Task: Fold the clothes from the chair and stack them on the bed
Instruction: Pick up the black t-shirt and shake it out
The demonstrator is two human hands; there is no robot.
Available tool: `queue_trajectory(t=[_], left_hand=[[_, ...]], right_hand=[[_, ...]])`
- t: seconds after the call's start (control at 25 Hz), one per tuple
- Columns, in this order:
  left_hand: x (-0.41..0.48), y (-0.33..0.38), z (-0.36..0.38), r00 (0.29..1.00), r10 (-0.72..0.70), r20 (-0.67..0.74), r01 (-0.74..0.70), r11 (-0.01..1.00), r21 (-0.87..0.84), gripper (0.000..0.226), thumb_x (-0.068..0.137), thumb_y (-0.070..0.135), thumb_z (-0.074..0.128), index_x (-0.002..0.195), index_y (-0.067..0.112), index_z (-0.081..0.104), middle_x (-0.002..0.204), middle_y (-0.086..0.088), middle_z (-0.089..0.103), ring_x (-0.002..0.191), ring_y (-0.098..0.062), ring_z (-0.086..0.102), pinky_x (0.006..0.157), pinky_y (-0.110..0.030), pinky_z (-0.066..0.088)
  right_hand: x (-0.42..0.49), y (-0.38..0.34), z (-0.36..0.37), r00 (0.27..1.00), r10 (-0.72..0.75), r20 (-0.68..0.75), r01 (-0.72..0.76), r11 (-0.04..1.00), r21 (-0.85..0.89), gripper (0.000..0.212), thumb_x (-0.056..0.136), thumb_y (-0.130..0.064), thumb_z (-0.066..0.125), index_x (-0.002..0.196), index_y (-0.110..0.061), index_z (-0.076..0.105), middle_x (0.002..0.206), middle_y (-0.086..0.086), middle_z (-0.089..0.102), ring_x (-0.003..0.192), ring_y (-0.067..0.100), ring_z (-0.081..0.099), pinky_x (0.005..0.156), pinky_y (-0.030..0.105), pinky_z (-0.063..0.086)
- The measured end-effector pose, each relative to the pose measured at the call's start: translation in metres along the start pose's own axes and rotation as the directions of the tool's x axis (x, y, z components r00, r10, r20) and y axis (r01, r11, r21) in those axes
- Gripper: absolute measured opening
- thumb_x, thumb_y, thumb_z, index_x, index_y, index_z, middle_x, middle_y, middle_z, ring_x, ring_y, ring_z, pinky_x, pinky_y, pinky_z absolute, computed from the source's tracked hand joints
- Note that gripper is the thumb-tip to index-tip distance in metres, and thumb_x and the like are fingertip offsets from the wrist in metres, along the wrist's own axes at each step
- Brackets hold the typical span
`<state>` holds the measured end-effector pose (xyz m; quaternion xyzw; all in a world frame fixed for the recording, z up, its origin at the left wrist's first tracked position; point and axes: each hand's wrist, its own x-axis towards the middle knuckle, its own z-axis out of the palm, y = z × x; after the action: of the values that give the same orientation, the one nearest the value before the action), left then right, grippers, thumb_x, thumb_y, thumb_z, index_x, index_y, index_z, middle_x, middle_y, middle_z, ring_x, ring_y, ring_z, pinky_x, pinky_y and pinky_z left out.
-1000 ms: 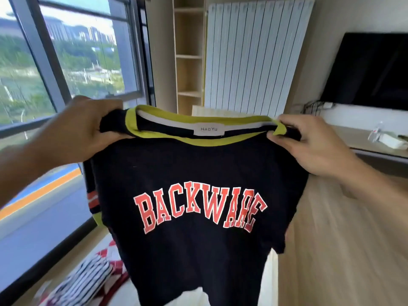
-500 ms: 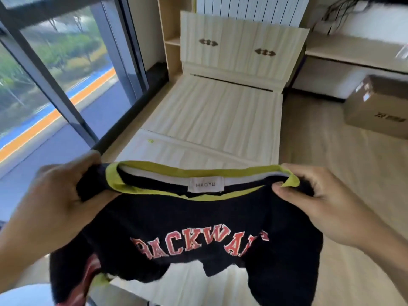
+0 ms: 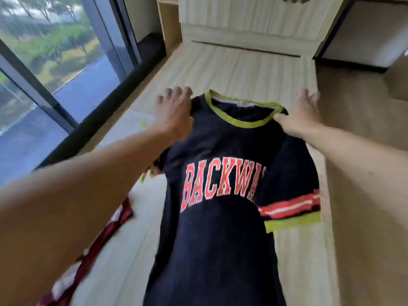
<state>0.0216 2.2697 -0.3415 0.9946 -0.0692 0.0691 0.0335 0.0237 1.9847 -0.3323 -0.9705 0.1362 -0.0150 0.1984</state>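
Black short-sleeved T-shirt [image 3: 220, 228] with yellow-green neckband and red "BACKWA…" lettering spread front up along a pale wood-grain bed platform [image 3: 231, 69], collar toward the headboard end. Left hand [image 3: 174, 113] flat, fingers spread, on the shirt's left shoulder; right hand [image 3: 302, 115] flat at the right shoulder, thumb touching the neckband. Right sleeve, with red-and-white stripe and yellow-green cuff, folded in over the lettering near the platform's right edge. Dark red and white garment [image 3: 88, 257] crumpled near the left edge. Large dark-framed window [image 3: 66, 62] beyond that side.
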Motion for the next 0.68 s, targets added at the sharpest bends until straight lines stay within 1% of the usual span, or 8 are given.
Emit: queue_trajectory(t=[0.04, 0.12, 0.2, 0.28, 0.4, 0.56, 0.6, 0.68], left_hand=[[-0.021, 0.007, 0.055, 0.998, 0.032, 0.056, -0.032, 0.999, -0.009, 0.061, 0.086, 0.024, 0.066, 0.141, 0.013, 0.043, 0.142, -0.014, 0.046, 0.133, -0.036, 0.041, 0.106, -0.049, 0.034], [-0.101, 0.019, 0.159, 0.974, 0.085, 0.211, -0.073, 0.995, -0.064, 0.066, 0.086, 0.026, 0.066, 0.146, 0.013, 0.040, 0.151, -0.012, 0.039, 0.143, -0.036, 0.033, 0.112, -0.049, 0.033], [-0.192, 0.022, 0.239, 0.907, 0.013, 0.421, 0.028, 0.995, -0.091, 0.080, 0.092, 0.037, 0.061, 0.158, 0.014, 0.021, 0.168, -0.012, 0.012, 0.156, -0.033, 0.007, 0.122, -0.049, 0.023], [-0.271, 0.022, 0.304, 0.822, -0.069, 0.565, 0.144, 0.985, -0.090, 0.087, 0.099, 0.049, 0.050, 0.163, 0.017, 0.001, 0.169, -0.007, -0.017, 0.156, -0.029, -0.016, 0.127, -0.051, 0.011], [-0.350, 0.021, 0.352, 0.826, -0.165, 0.539, 0.248, 0.965, -0.084, 0.091, 0.096, 0.064, 0.036, 0.162, 0.019, -0.009, 0.166, -0.005, -0.027, 0.154, -0.029, -0.021, 0.124, -0.056, 0.012], [-0.399, 0.001, 0.380, 0.803, -0.186, 0.566, 0.243, 0.970, -0.026, 0.103, 0.082, 0.084, 0.017, 0.160, 0.025, -0.014, 0.168, -0.002, -0.025, 0.155, -0.028, -0.021, 0.120, -0.064, 0.015], [-0.404, -0.008, 0.384, 0.811, -0.173, 0.559, 0.221, 0.975, -0.019, 0.105, 0.081, 0.086, 0.020, 0.161, 0.025, -0.010, 0.169, -0.002, -0.020, 0.156, -0.028, -0.018, 0.118, -0.066, 0.017], [-0.409, -0.030, 0.386, 0.811, -0.159, 0.562, 0.178, 0.984, 0.021, 0.109, 0.078, 0.089, 0.026, 0.163, 0.025, 0.000, 0.171, -0.001, -0.009, 0.157, -0.029, -0.009, 0.116, -0.068, 0.022]], right_hand=[[-0.010, 0.007, 0.046, 1.000, -0.021, 0.015, 0.022, 0.999, -0.040, 0.079, 0.086, -0.036, 0.069, 0.148, -0.012, 0.026, 0.152, 0.018, 0.028, 0.137, 0.041, 0.038, 0.110, 0.049, 0.037], [-0.066, 0.038, 0.139, 0.984, -0.133, 0.116, 0.140, 0.989, -0.051, 0.082, 0.085, -0.034, 0.067, 0.152, -0.014, 0.024, 0.150, 0.017, 0.030, 0.132, 0.041, 0.042, 0.106, 0.048, 0.040], [-0.146, 0.082, 0.219, 0.950, -0.169, 0.262, 0.169, 0.985, 0.025, 0.082, 0.085, -0.033, 0.067, 0.153, -0.016, 0.025, 0.147, 0.013, 0.033, 0.127, 0.038, 0.048, 0.104, 0.045, 0.043], [-0.219, 0.131, 0.281, 0.894, -0.128, 0.430, 0.151, 0.988, -0.020, 0.085, 0.088, -0.038, 0.064, 0.157, -0.018, 0.019, 0.157, 0.012, 0.026, 0.136, 0.034, 0.043, 0.111, 0.042, 0.038], [-0.293, 0.195, 0.336, 0.870, -0.035, 0.492, 0.103, 0.988, -0.112, 0.086, 0.094, -0.047, 0.057, 0.161, -0.021, 0.008, 0.167, 0.011, 0.008, 0.149, 0.032, 0.028, 0.119, 0.043, 0.027], [-0.345, 0.252, 0.355, 0.842, 0.083, 0.533, 0.062, 0.967, -0.248, 0.093, 0.094, -0.059, 0.050, 0.161, -0.022, -0.003, 0.169, 0.008, -0.010, 0.156, 0.030, 0.002, 0.119, 0.057, 0.023], [-0.357, 0.260, 0.356, 0.830, 0.072, 0.553, 0.094, 0.959, -0.266, 0.098, 0.089, -0.059, 0.058, 0.161, -0.020, 0.003, 0.169, 0.010, -0.007, 0.156, 0.031, 0.006, 0.116, 0.061, 0.028], [-0.378, 0.276, 0.359, 0.810, 0.048, 0.584, 0.152, 0.945, -0.288, 0.112, 0.068, -0.056, 0.080, 0.158, -0.015, 0.027, 0.167, 0.015, 0.015, 0.150, 0.034, 0.026, 0.104, 0.065, 0.041]])
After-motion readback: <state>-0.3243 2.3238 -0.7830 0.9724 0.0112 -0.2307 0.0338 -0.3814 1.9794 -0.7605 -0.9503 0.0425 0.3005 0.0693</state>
